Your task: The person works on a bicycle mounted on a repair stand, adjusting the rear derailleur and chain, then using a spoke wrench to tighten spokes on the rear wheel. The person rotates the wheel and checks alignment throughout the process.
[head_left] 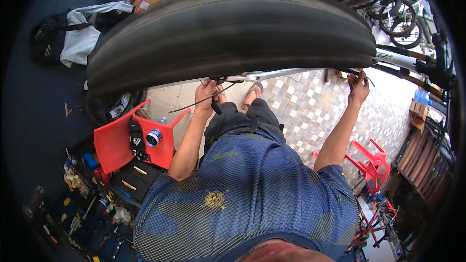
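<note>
A big black bicycle tire, smeared by motion or closeness, fills the view ahead of me. Below its edge runs the bicycle's silver-white frame tube. My left hand is closed at a small dark part by the tube's left end; what its fingers grip is partly hidden. A thin black cable hangs loose beside that hand, its free end pointing left. On the right, my right hand pinches a black cable under the frame, just below the tire's right end.
Left of me stands a red plastic chair with a blue-and-white tin on it. Loose tools lie at lower left. Another red chair is at right, near a wooden rack. More bicycle wheels stand at upper right.
</note>
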Motion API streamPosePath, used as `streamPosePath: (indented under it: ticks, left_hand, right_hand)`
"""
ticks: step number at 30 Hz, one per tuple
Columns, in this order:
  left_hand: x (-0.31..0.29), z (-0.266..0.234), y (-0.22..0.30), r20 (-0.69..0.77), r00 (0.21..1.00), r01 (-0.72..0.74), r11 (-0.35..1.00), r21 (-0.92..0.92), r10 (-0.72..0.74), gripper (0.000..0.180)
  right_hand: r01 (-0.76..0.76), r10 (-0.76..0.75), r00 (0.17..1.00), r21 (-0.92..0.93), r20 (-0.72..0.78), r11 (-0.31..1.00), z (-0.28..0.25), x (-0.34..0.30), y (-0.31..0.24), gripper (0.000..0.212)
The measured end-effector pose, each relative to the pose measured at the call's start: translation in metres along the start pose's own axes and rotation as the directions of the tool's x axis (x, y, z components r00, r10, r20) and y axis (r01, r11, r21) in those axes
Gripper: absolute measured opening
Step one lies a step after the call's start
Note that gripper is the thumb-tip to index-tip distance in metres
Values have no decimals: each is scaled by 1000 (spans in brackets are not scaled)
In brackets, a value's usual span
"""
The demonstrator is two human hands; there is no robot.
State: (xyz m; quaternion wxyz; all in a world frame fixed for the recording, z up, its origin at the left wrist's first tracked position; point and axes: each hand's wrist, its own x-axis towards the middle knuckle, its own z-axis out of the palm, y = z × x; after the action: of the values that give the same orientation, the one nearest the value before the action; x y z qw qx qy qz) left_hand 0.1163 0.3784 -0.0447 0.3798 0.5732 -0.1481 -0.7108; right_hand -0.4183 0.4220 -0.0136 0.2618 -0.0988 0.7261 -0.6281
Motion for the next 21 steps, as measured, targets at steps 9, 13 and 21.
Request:
streamPosePath:
  ticks: [9, 13, 21]
  left_hand:
    - [-11, 11, -6, -64, 996, -52, 990, 130, 61, 19]
    - [-23, 20, -6, -104, 985, -109, 960, 259, 140, 18]
    - [-23, 22, 1, -148, 975, -89, 902, 422, 166, 11]
  right_hand:
    - [-97, 83, 989, -118, -122, 988, -35, 90, 69, 70]
    - [-98, 57, 979, -210, -195, 973, -22, 122, 124, 49]
    - [-285, 290, 956, -114, 36, 952, 11, 132, 260, 35]
